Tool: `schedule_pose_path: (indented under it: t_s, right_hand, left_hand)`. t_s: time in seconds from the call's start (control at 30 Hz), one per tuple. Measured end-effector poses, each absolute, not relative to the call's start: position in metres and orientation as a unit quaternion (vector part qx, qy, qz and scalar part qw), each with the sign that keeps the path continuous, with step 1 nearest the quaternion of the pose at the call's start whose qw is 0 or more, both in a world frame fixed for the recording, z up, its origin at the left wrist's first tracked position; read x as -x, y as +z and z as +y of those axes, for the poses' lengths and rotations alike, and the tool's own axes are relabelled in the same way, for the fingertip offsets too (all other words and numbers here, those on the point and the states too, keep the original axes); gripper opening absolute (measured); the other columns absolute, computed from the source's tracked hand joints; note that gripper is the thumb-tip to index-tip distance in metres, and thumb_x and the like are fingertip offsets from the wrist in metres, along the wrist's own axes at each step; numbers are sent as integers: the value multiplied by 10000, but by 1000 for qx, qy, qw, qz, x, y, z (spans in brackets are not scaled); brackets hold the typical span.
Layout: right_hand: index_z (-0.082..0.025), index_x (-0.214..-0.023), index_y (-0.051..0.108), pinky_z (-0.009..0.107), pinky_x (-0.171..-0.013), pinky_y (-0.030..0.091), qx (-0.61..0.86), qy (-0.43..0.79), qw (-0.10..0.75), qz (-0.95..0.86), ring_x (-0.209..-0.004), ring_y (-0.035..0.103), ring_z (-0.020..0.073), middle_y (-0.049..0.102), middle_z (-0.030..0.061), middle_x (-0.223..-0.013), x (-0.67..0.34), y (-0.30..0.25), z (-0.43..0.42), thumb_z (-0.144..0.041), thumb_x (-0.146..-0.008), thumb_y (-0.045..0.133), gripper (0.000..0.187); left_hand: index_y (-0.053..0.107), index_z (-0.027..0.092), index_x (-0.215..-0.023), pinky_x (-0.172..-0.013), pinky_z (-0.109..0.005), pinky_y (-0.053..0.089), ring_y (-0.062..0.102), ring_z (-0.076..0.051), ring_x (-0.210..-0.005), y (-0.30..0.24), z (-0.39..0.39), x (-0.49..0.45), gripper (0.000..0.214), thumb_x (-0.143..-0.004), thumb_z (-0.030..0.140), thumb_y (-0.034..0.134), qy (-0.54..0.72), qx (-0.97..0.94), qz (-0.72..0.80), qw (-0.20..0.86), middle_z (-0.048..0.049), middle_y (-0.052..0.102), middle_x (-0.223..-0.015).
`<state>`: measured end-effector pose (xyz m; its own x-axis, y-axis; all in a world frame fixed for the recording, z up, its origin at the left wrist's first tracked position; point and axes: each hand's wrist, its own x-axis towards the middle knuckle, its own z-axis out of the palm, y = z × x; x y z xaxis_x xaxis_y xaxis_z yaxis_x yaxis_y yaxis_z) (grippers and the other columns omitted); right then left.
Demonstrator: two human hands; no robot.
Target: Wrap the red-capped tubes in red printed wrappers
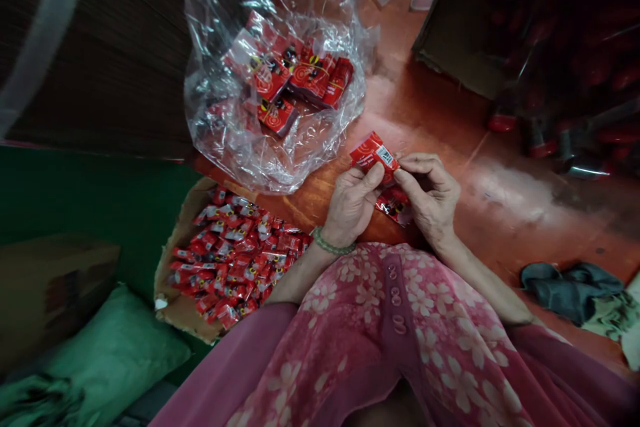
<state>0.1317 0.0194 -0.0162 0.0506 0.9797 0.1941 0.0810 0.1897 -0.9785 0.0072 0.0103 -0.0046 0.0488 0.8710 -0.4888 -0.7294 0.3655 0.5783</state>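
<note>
My left hand (353,203) and my right hand (430,197) meet over the floor in front of my lap, both pinching a small flat red printed carton (374,153) that sticks up between the thumbs. More red card (395,205) shows below, between the two palms. A green bead bracelet circles my left wrist. A clear plastic bag (270,140) lies just beyond my hands with bundles of the same red cartons (295,77) inside. To the left, a cardboard tray (175,307) holds a heap of several small red cartons (235,260).
A brown cardboard box (450,33) with red-capped items stands at the far right. Dark red-and-metal pieces (575,147) lie on the red floor beside it. A grey-green cloth (575,290) lies at the right, a green cushion (115,353) at the lower left. My lap is covered by pink flowered fabric.
</note>
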Motion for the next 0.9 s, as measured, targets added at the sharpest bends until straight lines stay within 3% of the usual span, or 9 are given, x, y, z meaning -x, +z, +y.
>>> schedule_pose_path:
  t_s: [0.2, 0.33, 0.47, 0.6, 0.73, 0.9]
  right_hand:
    - [-224, -910, 724, 275, -704, 593, 507, 314, 502, -627, -733, 710, 139, 761, 2, -833, -133, -14, 18, -262, -970, 648, 104]
    - [-225, -1044, 714, 286, -693, 597, 461, 249, 428, -737, -759, 722, 155, 789, 32, -934, -144, -14, 22, -282, -981, 632, 118]
    - [-246, -1026, 695, 303, -680, 575, 444, 222, 356, -792, -745, 693, 168, 764, 45, -896, -153, -15, 25, -266, -1022, 534, 162]
    - [-233, -972, 629, 345, -680, 518, 450, 208, 265, -827, -708, 614, 205, 657, 58, -787, -158, -18, 29, -275, -1038, 457, 188]
    - [-213, -1003, 597, 352, -685, 466, 426, 144, 188, -873, -691, 556, 206, 629, 68, -817, -167, -18, 36, -231, -1036, 409, 192]
    - [-207, -926, 575, 333, -664, 435, 423, 169, 118, -882, -656, 525, 191, 610, 53, -796, -185, -2, 33, -160, -1000, 438, 163]
  left_hand:
    - [778, 185, -834, -1090, -383, 545, 715, -229, -1182, -3, 14, -8, 164, -830, 348, 796, 567, -59, 409, 712, -45, 803, -903]
    - [761, 180, -785, -1035, -344, 569, 752, -196, -1052, -5, 13, -8, 144, -817, 313, 807, 569, -46, 428, 701, -17, 781, -806]
    - [754, 156, -799, -959, -337, 594, 763, -185, -945, -8, 10, -7, 201, -802, 344, 824, 550, -43, 445, 705, -24, 776, -803]
    - [741, 154, -792, -911, -338, 610, 763, -207, -966, -11, 9, -7, 246, -789, 381, 835, 541, -48, 434, 719, -31, 779, -811]
    - [707, 151, -750, -855, -329, 619, 768, -226, -967, -10, 11, -8, 228, -788, 333, 839, 532, -54, 446, 718, -28, 759, -750]
    - [701, 154, -775, -939, -371, 609, 758, -240, -1065, -3, 15, -7, 214, -853, 334, 784, 540, -47, 451, 709, -39, 775, -820]
